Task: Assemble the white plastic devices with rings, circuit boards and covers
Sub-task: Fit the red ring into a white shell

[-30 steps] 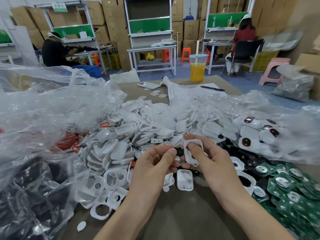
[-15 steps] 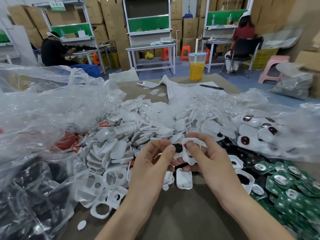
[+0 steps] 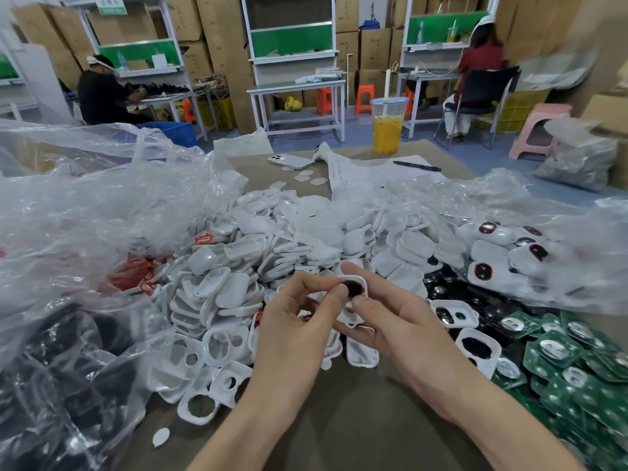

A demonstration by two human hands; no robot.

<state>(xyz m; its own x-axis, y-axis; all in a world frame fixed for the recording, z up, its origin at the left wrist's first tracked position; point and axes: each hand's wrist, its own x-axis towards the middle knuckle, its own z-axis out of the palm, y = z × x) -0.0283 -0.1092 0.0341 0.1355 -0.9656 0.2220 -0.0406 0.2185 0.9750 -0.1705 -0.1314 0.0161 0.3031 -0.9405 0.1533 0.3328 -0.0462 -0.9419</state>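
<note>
- At the far left we see crumpled clear plastic bags point(image 3: 85, 215) heaped on the table point(image 3: 356, 419). A cluster of red rings point(image 3: 131, 271) shows through the film.
- Next comes a broad pile of white plastic shells point(image 3: 292, 239). Loose white covers with cut-out holes point(image 3: 224, 348) lie at its near edge.
- Our left hand point(image 3: 299, 331) is raised over the near edge of that pile, fingers curled inward. The tips of its forefinger and thumb pinch a small dark round piece point(image 3: 354, 287).
- That piece sits in the opening of a white frame point(image 3: 353, 277). The frame is held up between both hands, above the table and just in front of the pile.
- Far behind, near the back edge of the table, stands a clear cup of orange drink point(image 3: 387, 130).
- Our right hand point(image 3: 407, 331) grips the white frame, with the forefinger hooked over its top rim and the thumb pressed against its lower part. We cannot tell how the other fingers lie behind it.
- Just right of that hand lies a spread of small black parts point(image 3: 448, 290).
- Further right, a clear bag holds finished white devices point(image 3: 492, 253) with dark, red-ringed windows.
- At the near right, green circuit boards point(image 3: 577, 362) lie overlapping in a heap.
</note>
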